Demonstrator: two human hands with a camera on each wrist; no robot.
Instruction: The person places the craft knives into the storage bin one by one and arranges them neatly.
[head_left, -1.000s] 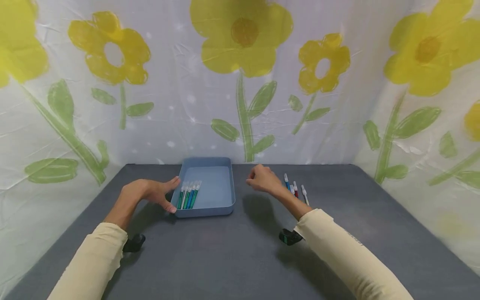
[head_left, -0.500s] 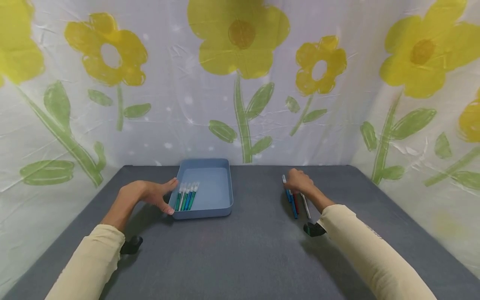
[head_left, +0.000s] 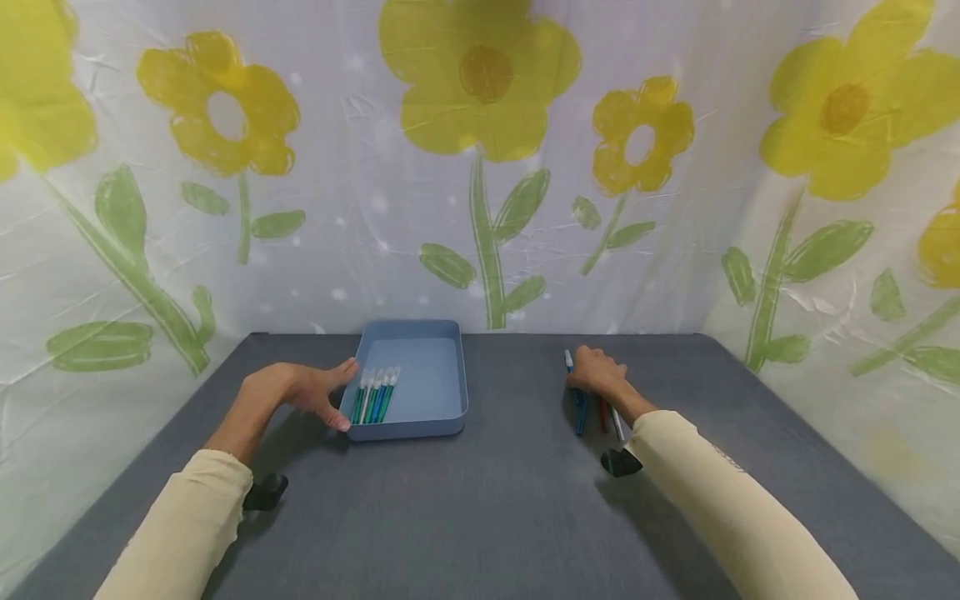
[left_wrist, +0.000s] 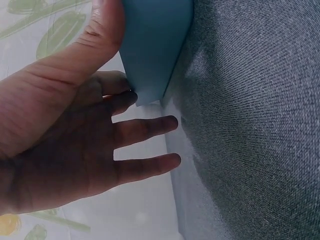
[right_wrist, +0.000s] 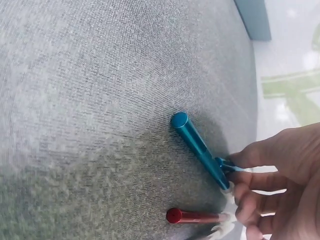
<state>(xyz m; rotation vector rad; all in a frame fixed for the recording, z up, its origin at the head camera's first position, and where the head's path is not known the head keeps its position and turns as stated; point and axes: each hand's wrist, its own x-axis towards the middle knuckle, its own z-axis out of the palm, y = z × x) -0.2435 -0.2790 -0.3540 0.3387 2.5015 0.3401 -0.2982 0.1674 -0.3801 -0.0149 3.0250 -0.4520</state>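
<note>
My left hand [head_left: 311, 396] rests against the left side of a blue tray [head_left: 420, 429], thumb at the near corner and fingers spread along the side. In the left wrist view its fingers [left_wrist: 147, 129] are straight, beside the tray wall [left_wrist: 155, 45]. Several capped craft knives [head_left: 375, 396], green, blue and silver, lie in the tray's near left. To the right, my right hand [head_left: 600, 371] pinches a blue craft knife [right_wrist: 225, 164] between thumb and fingers. Another blue craft knife [right_wrist: 197, 150] lies under the fingers, near a red craft knife [right_wrist: 195, 216]. The hand hides their far ends.
A silver craft knife [head_left: 617, 423] lies partly under the right wrist. A dark grey cloth [head_left: 450, 517] covers the table. Behind it hangs a white curtain [head_left: 337, 250] with yellow flowers. Dark wrist cameras hang below both wrists.
My right hand has moved right from beside the tray to the loose craft knives, and then lowered slightly as the blue ones shifted. The left hand has stayed at the tray.
</note>
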